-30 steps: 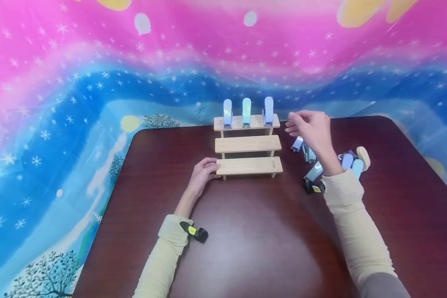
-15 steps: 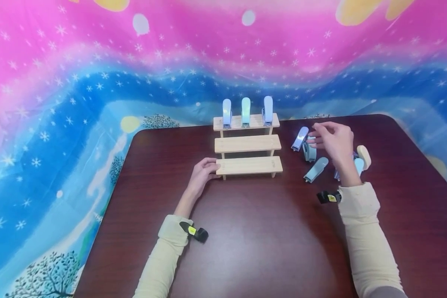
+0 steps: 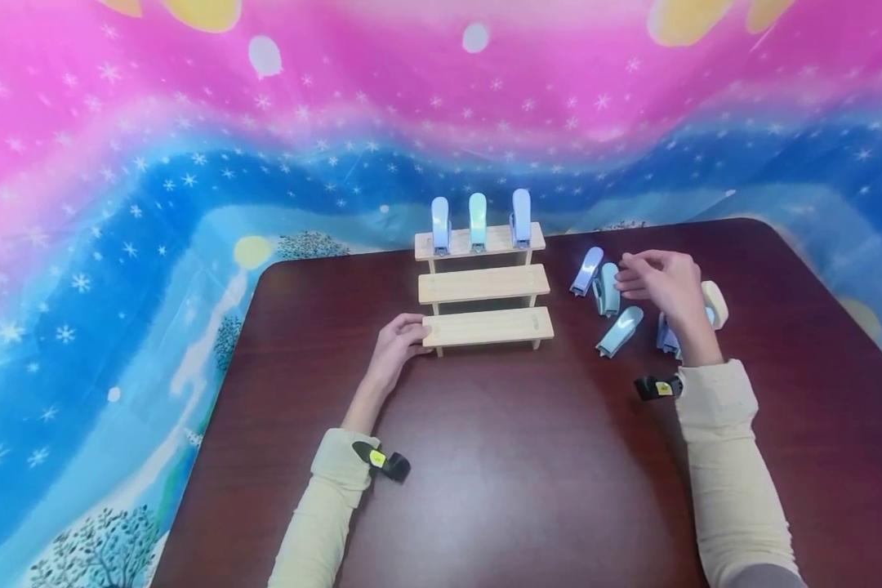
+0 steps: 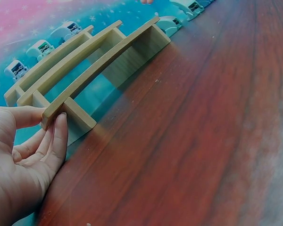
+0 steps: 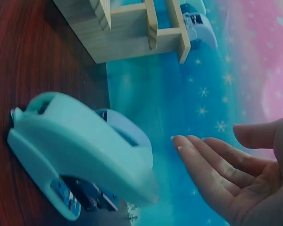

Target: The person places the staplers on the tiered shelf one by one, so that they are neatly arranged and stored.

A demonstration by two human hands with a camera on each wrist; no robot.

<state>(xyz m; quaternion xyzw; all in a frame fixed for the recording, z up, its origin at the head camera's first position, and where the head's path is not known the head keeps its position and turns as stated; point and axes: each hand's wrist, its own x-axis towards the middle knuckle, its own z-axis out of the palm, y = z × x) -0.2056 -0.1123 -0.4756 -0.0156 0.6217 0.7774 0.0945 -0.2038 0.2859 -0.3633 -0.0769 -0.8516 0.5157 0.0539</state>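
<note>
While our left hand [image 3: 395,349] rested against the left end of the lowest step of the wooden rack [image 3: 485,283], thumb on top of the plank and fingers straight along its edge, our right hand [image 3: 665,286] hovered over the loose staplers to the right of the rack. The wrist view showed that hand with nothing in it, its fingers [image 5: 205,162] loosely bent and slightly spread, just beside a pale teal stapler [image 3: 607,287] without touching it. That stapler lay on the dark table [image 3: 500,457], between a lilac-blue stapler [image 3: 586,270] toward the rack and another light blue stapler [image 3: 619,331] nearer to us. In the right wrist view the teal stapler [image 5: 80,155] filled the lower left, lying on its side with its metal underside showing. More staplers lay partly hidden behind our right wrist [image 3: 667,333], and a cream one [image 3: 714,302] sat just past them. Three staplers [image 3: 478,220] stood upright in a row on the top step of the rack; the middle and bottom steps held nothing. Both our arms wore cream sleeves [image 3: 731,457], each with a small black device at the wrist. A pink and blue cloth [image 3: 191,163] with snowflakes hung behind the table.
</note>
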